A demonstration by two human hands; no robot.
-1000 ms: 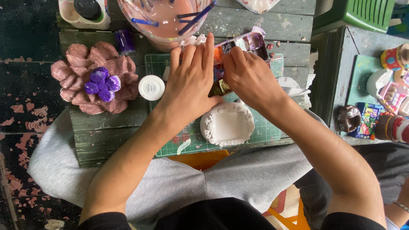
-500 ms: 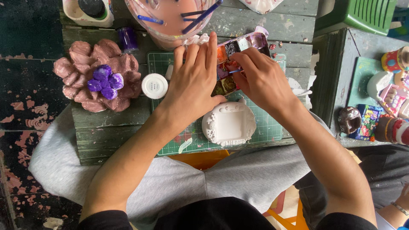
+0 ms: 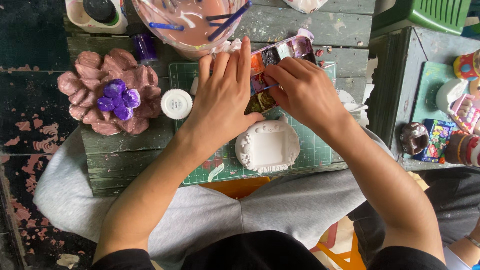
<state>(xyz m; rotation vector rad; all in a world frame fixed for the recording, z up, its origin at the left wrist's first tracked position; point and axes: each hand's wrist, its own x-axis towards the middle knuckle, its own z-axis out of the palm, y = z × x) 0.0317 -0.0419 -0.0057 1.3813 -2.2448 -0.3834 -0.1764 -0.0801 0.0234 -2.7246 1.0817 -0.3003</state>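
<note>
The flat left hand (image 3: 220, 100) steadies the long clear plastic paint palette (image 3: 272, 70), slanting away rightward, while right hand (image 3: 305, 92) fingers pinch a thin blue-handled brush (image 3: 271, 86) over it.

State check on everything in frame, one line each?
Paint palette: open, wells filled, steadied by left hand.
Brush: pinched in right hand.
Plaster frame: unpainted, flat on mat.
Flower: painted pink, purple centre.
Cup: holds pinkish water, brushes.
</note>
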